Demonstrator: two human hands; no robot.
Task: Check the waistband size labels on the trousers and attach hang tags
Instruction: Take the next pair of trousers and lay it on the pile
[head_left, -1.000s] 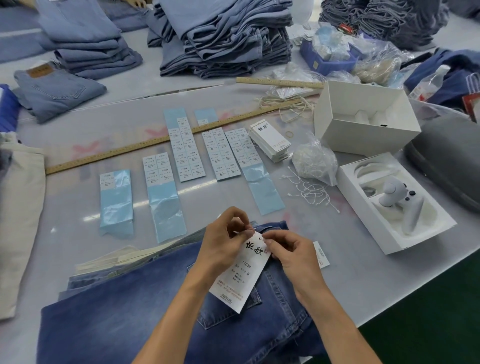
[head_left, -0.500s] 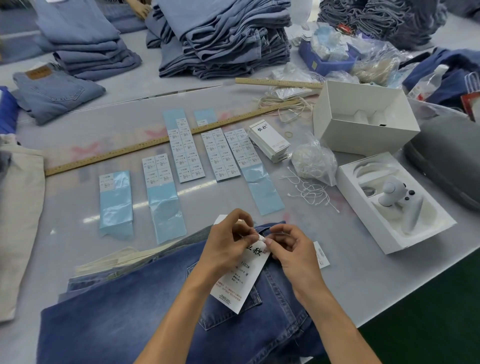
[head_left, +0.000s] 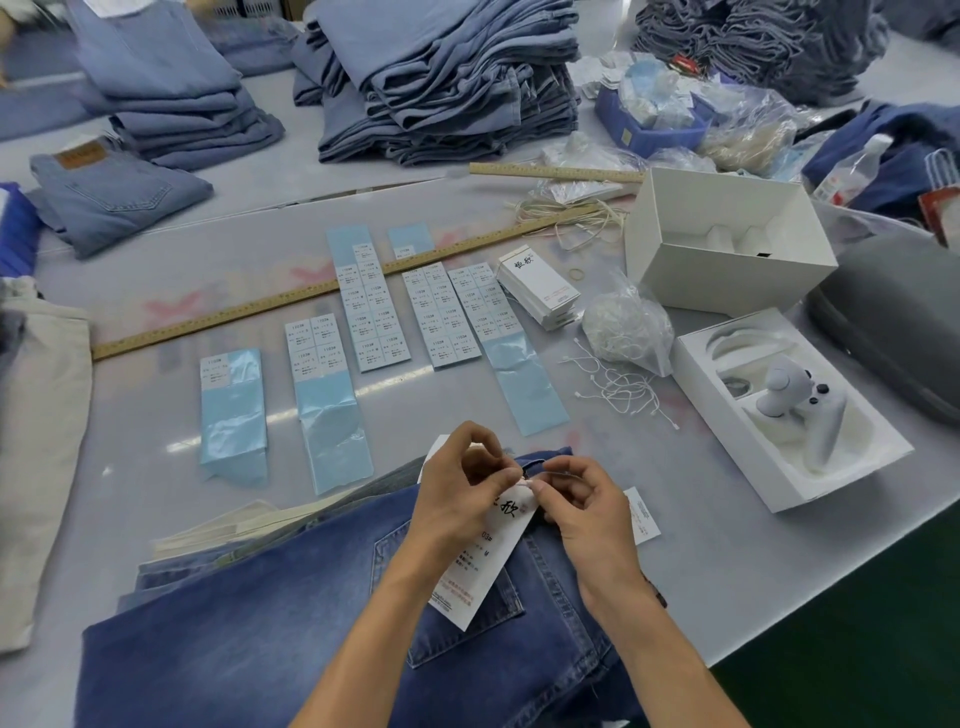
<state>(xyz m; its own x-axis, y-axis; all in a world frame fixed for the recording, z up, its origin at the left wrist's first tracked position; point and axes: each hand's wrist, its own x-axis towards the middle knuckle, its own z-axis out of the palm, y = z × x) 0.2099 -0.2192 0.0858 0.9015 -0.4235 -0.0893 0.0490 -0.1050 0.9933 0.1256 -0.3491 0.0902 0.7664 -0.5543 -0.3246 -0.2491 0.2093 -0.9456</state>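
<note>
A: Trousers? 
B: Blue denim trousers (head_left: 249, 644), flat on the table at the near edge, back pocket up, waistband end toward the far side.

A: Hang tag? 
B: White hang tag (head_left: 480, 566), black characters on top, small print and a red line lower down. Lies tilted over the back pocket, top end at the waistband.

A: More tags? 
B: Stack of same white hang tags (head_left: 540, 288), further back, well apart.
</note>
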